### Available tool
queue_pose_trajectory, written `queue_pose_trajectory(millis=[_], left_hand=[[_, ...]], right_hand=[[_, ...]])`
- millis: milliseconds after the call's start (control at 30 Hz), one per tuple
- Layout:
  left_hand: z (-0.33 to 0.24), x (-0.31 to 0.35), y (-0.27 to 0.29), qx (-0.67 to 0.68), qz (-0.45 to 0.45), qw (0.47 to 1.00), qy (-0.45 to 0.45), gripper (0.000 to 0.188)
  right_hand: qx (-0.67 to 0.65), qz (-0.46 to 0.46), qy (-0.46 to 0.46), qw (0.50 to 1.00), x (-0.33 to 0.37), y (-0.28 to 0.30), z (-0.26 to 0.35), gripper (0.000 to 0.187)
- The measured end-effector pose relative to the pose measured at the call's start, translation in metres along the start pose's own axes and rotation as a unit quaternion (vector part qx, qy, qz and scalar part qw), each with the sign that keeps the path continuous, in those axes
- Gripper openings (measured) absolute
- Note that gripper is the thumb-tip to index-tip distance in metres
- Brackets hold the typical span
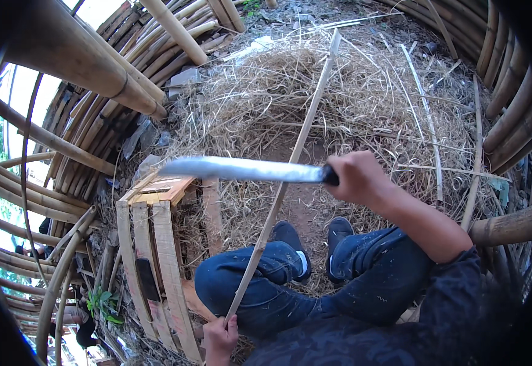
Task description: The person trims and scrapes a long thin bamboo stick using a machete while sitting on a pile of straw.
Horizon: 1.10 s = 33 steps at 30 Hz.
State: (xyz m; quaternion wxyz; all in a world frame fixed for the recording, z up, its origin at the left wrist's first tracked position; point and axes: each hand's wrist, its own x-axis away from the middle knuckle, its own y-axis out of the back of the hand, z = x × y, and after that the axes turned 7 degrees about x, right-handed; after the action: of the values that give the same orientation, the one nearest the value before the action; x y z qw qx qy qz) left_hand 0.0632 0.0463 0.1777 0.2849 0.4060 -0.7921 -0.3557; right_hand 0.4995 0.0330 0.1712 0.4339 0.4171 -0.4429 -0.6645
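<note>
While gripping lower end of long bamboo strip point(275, 207) in left hand point(220, 337), holds long knife point(278, 171) in right hand point(358, 177), wrapped fully around black handle point(330, 175). Angles strip up past left knee point(217, 277), over pale dry shavings point(241, 104). Points blade point(229, 168) leftward across strip, on near side; cannot tell whether touching. Has slatted wooden crate point(171, 250) just left of left knee, with dark flat slab point(147, 279) on it.
</note>
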Motion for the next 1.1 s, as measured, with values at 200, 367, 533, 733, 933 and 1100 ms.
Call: queue_pose_trajectory(millis=[200, 367, 533, 733, 933, 1100], left_hand=[[0.029, 0.009, -0.013, -0.030, -0.041, 0.998, -0.027, 0.034], [0.038, 0.010, -0.014, -0.028, -0.041, 0.998, -0.029, 0.035], [0.036, 0.009, -0.012, -0.030, -0.038, 0.998, -0.028, 0.036], [0.021, 0.001, -0.003, -0.066, -0.017, 0.997, -0.024, 0.038], [0.025, 0.010, -0.014, -0.035, -0.057, 0.996, -0.053, 0.028], [0.038, 0.019, -0.022, -0.080, -0.092, 0.989, -0.088, 0.021]], right_hand=[[0.046, -0.005, 0.006, 0.999, -0.012, -0.007, 0.001, 0.015], [0.067, -0.047, -0.076, 0.994, -0.015, -0.011, -0.032, 0.014], [0.076, -0.063, -0.203, 0.974, -0.016, 0.004, -0.060, 0.016], [0.103, -0.013, -0.235, 0.967, 0.002, 0.009, -0.077, 0.020], [0.037, -0.024, -0.049, 0.998, 0.001, 0.002, -0.025, 0.017], [0.047, 0.015, 0.032, 0.998, -0.004, -0.003, -0.004, 0.018]])
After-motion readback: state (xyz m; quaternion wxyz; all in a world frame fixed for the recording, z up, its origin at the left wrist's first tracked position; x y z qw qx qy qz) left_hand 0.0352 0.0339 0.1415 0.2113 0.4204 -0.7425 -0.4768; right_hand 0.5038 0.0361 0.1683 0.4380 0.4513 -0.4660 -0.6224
